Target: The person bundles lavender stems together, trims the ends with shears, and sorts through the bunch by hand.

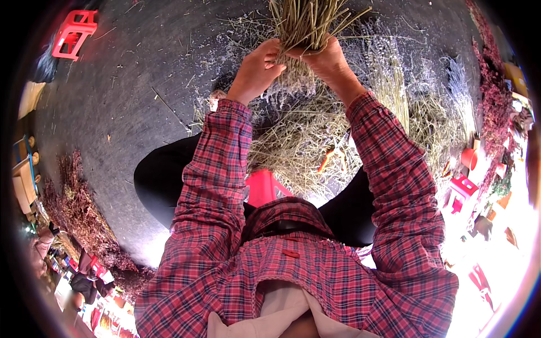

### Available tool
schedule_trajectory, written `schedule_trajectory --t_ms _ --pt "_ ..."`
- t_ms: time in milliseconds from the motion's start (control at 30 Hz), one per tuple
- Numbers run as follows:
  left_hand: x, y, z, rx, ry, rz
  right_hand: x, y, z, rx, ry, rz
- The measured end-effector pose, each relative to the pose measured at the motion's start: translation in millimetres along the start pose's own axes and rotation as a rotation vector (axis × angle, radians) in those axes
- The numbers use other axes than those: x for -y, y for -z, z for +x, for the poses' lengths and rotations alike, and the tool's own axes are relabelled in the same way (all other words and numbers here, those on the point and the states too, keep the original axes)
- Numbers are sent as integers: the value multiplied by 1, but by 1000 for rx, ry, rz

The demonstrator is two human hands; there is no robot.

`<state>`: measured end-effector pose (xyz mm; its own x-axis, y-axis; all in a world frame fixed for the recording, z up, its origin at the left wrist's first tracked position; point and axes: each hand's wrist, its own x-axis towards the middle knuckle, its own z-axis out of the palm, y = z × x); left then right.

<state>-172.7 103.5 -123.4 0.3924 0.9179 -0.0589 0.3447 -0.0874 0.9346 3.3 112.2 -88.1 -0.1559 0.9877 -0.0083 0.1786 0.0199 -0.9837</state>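
A thick bundle of dried lavender stems (310, 21) is held out in front of me, cut stem ends away from me and flower heads hanging below my hands. My right hand (327, 61) wraps around the bundle's right side and underside. At its left edge, my left hand (262, 67) has thumb and fingers bent close to some stems; whether they pinch anything is unclear. Beneath lies a loose heap of straw-like stems (296, 135), with orange-handled shears (334, 158) resting on it. Between my legs shows part of a red plastic stool (260, 188).
Lavender bunches (384, 72) lie on the dark floor at right. A red stool (75, 34) stands far left, another (464, 188) at right. Dark red dried plants (84, 207) lie at lower left, more (492, 93) along the right edge. A person (82, 289) is at lower left.
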Motion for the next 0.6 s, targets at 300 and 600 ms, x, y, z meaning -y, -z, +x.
schedule_trajectory --t_ms 300,600 --pt "47 -19 -10 -47 159 176 1 4 1 10 52 -55" --pt "65 -32 -9 -178 -11 385 8 2 -2 -35 16 -76"
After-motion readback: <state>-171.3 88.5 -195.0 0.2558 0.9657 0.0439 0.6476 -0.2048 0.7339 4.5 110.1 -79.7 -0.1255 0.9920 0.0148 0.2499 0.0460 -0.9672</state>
